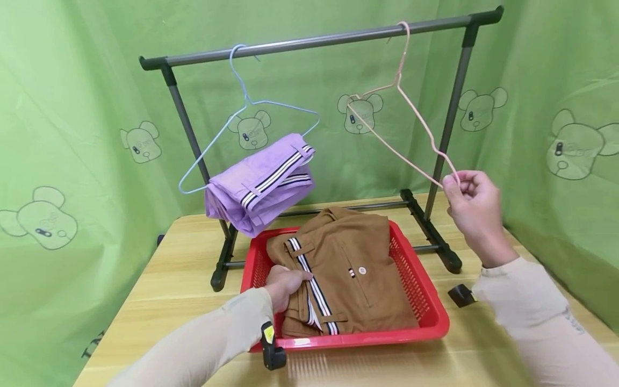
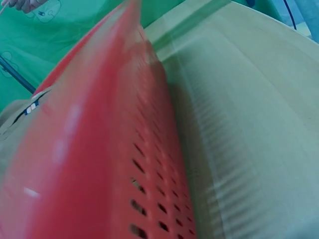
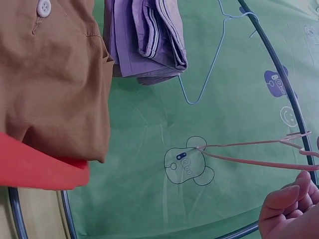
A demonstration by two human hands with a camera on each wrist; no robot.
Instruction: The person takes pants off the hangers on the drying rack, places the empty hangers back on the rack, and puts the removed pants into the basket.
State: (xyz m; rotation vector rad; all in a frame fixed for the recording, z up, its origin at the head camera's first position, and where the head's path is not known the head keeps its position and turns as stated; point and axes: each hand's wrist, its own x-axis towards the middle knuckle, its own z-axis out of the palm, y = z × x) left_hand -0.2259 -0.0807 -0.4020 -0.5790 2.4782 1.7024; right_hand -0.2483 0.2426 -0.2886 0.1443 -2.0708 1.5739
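Observation:
A pair of brown trousers (image 1: 333, 293) with a striped waistband lies folded in the red basket (image 1: 372, 339). My left hand (image 1: 285, 285) grips the waistband, thumb on top and the other fingers hidden; the left wrist view shows mostly the basket's side. On the right, my right hand (image 1: 476, 215) pinches the lower corner of a pink hanger (image 1: 398, 79), whose hook is over the rail. That hanger is bare and tilts toward my hand. In the right wrist view the trousers (image 3: 55, 84) appear beside folded purple trousers (image 3: 127, 45).
A garment rack with a grey rail (image 1: 319, 41) stands on the wooden table (image 1: 164, 274), behind the basket. From the rail's left part hangs a blue hanger (image 1: 247, 100) bearing the purple trousers. Green curtains (image 1: 72, 134) surround the table at the back and sides.

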